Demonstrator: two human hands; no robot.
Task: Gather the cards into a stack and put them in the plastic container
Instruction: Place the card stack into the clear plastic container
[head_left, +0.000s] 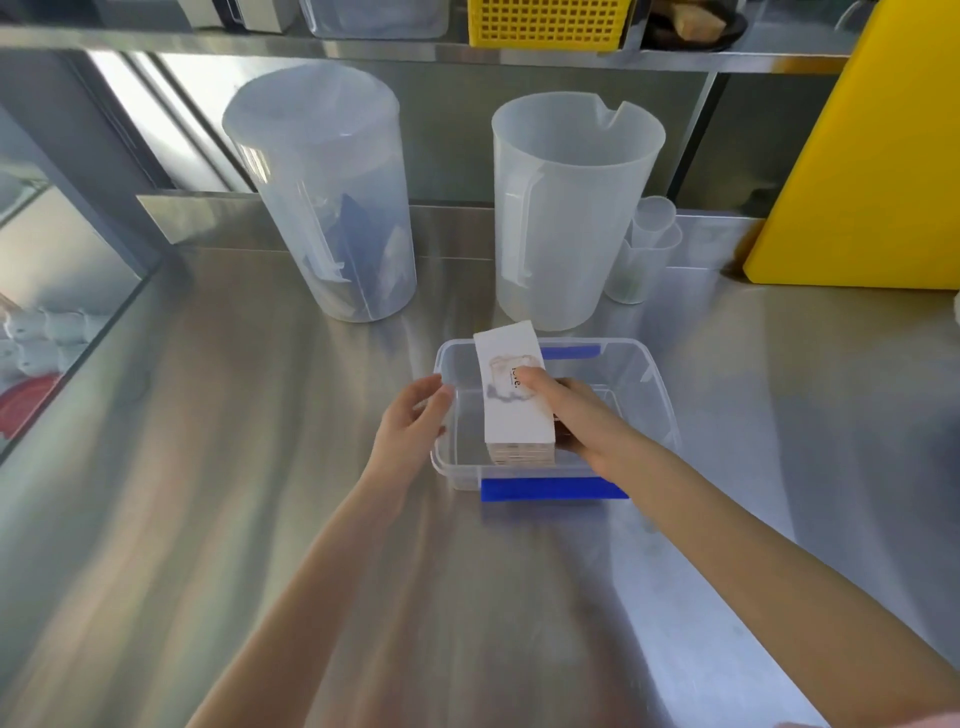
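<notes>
A stack of white cards (511, 410) with a pale printed picture on top is held above the open clear plastic container (644, 387), tilted with its far end raised. My right hand (576, 415) grips the stack, thumb on top and fingers underneath. My left hand (413, 421) rests against the container's left rim, fingers apart and holding nothing. The container has blue clips on its near and far sides and stands on the steel counter.
Two large translucent jugs (324, 197) (566, 208) stand behind the container, with smaller plastic cups (647, 249) to their right. A yellow board (872, 166) leans at the back right. A shelf above carries a yellow basket (548, 23).
</notes>
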